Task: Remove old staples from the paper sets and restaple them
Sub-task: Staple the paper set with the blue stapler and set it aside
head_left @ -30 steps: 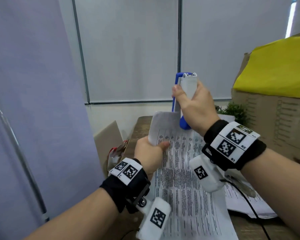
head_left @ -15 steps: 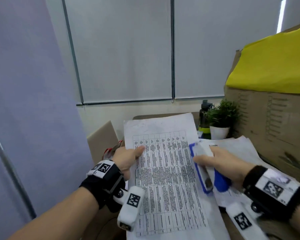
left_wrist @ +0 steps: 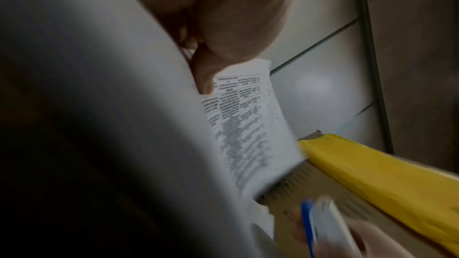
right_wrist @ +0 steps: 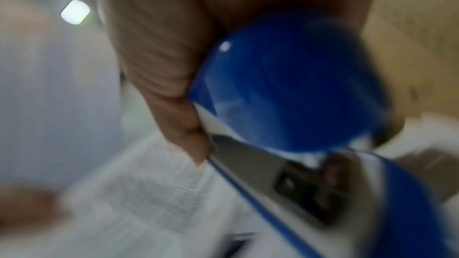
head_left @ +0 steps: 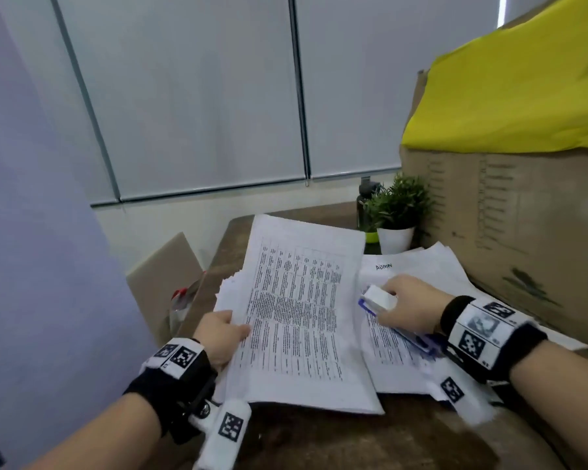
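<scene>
Nearest, the left hand [head_left: 222, 337] grasps the paper set [head_left: 299, 320] at its 9 o'clock edge, thumb on top of the printed page, the other fingers hidden beneath; the left wrist view shows the thumb [left_wrist: 206, 77] pressed on the printed sheet [left_wrist: 248, 125]; the set lies on a stack [head_left: 228, 293] of loose sheets on the brown worktop [head_left: 336, 442], its near corner overhanging the bare wood. At 3 o'clock from the set, the right hand [head_left: 408, 310] grasps a blue and white stapler [head_left: 377, 298], fingers curled over its top, the stapler's nose pointing toward 10 o'clock; the right wrist view, blurred, shows the blue body [right_wrist: 293, 89] against the palm and the metal magazine [right_wrist: 273, 172] below it, the stapler's mouth parted; the stapler sits low over a second pile of papers [head_left: 408, 262], one marked "ADMIN", though contact with the pile cannot be told. Farther, at 1 o'clock, a small plant [head_left: 396, 212] stands in a white pot beside a dark bottle [head_left: 365, 198]; at 3 o'clock a cardboard box [head_left: 510, 239] rises with yellow cloth [head_left: 516, 96] over its top; at 12 o'clock grey blinds [head_left: 190, 96] close the back.
</scene>
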Demonstrator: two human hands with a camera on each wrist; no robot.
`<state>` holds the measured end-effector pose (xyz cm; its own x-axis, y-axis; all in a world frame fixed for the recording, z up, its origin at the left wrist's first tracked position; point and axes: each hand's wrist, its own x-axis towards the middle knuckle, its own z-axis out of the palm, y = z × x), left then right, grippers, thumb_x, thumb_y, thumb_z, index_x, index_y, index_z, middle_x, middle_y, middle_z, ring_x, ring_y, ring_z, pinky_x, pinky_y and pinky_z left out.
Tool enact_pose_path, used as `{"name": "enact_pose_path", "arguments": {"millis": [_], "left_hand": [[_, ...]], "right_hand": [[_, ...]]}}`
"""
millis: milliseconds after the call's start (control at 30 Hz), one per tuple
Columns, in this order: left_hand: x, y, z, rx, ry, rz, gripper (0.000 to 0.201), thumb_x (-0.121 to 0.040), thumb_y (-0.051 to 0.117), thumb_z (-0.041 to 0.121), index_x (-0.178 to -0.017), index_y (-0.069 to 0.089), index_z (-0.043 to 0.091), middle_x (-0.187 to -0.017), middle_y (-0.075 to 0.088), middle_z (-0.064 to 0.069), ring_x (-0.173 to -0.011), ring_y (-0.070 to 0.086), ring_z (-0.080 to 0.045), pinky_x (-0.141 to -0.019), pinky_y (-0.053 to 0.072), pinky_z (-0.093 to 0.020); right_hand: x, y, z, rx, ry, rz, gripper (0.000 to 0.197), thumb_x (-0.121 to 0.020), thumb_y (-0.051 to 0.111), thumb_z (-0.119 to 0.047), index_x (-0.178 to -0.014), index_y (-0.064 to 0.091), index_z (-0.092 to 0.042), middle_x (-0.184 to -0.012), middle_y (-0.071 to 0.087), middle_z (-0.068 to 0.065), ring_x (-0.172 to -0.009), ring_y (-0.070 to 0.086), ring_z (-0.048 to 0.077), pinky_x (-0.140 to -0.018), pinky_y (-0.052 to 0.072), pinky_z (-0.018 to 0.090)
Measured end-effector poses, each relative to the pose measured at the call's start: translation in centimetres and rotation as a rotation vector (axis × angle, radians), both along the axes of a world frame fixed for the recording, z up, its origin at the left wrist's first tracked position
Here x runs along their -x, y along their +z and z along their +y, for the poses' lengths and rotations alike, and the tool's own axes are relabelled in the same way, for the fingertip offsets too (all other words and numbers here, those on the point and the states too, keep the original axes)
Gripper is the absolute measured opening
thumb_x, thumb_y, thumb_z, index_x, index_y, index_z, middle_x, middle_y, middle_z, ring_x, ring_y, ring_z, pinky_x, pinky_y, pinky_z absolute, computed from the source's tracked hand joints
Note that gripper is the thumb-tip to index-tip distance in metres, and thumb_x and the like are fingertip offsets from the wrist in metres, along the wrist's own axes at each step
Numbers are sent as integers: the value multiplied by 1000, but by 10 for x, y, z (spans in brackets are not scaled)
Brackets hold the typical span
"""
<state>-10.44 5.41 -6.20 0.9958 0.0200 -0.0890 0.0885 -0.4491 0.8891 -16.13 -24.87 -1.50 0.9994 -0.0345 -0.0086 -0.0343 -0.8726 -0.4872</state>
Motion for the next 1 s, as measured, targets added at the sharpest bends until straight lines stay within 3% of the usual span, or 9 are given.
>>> {"name": "enact_pose_path", "arguments": {"millis": [100,233,367,567,667,767,867,933,1000], "left_hand": [[-14,4,13,-96,81,-55,6,-94,64,10,-98,66,8,-85,69,-1,-82,67,-23,-78,53,-30],[-30,-5,19,-79,88,-32,6,-92,66,10,-88,71,12,-91,74,-7,-88,71,-29,-90,56,-45],[-33,-14,-1,7,47,12,7,-90,67,9,-85,72,10,-89,76,-10,-89,72,-32,-91,55,-49],[-28,-14,-70,2,-70,6,14,-93,65,13,-101,72,5,-95,75,-15,-91,71,-36,-86,57,-50],[-24,-18,-114,-42,-175,-7,18,-96,61,18,-108,70,8,-95,71,-7,-84,68,-26,-68,56,-27],[-12,-18,-158,-100,-265,-41,26,-98,57,27,-102,69,4,-80,63,-3,-65,56,-12,-49,41,-13],[-5,-15,-184,-134,-368,35,29,-101,52,32,-89,51,5,-75,55,-8,-64,61,-22,-61,54,-29],[-5,-11,-186,-225,-431,84,29,-102,50,34,-110,48,5,-89,60,-14,-69,64,-29,-64,57,-38],[-12,-8,-176,-481,-460,-21,38,-100,52,35,-124,54,5,-109,65,-14,-86,66,-27,-77,54,-34]], "right_hand": [[-3,-12,-13,342,31,222,28,-75,68,-25,-99,57,-16,-88,57,1,-83,56,23,-65,45,27],[0,-25,-25,371,-9,282,45,-72,68,-15,-109,44,-25,-101,48,3,-87,60,28,-68,51,32],[0,-24,-40,242,-88,210,30,-78,66,-12,-70,42,-28,-68,49,-4,-58,51,13,-46,38,18],[10,-10,-70,80,-221,-23,33,-80,66,-15,-67,42,-33,-58,50,6,-50,46,21,-46,32,24],[17,2,-85,-27,-256,-108,15,-79,67,-19,-87,57,-28,-60,55,11,-49,48,21,-49,36,25],[21,5,-93,-42,-233,-105,33,-79,66,-20,-94,52,-46,-61,57,10,-51,49,21,-52,41,28],[22,5,-89,-11,-199,-86,30,-79,67,-19,-75,49,-42,-67,58,10,-57,52,22,-54,42,29],[18,-1,-85,8,-186,-37,32,-78,67,-18,-69,45,-38,-66,56,9,-57,52,22,-52,40,28],[12,-10,-82,35,-183,26,21,-77,67,-18,-66,51,-27,-60,54,5,-52,51,20,-47,36,23]]}}
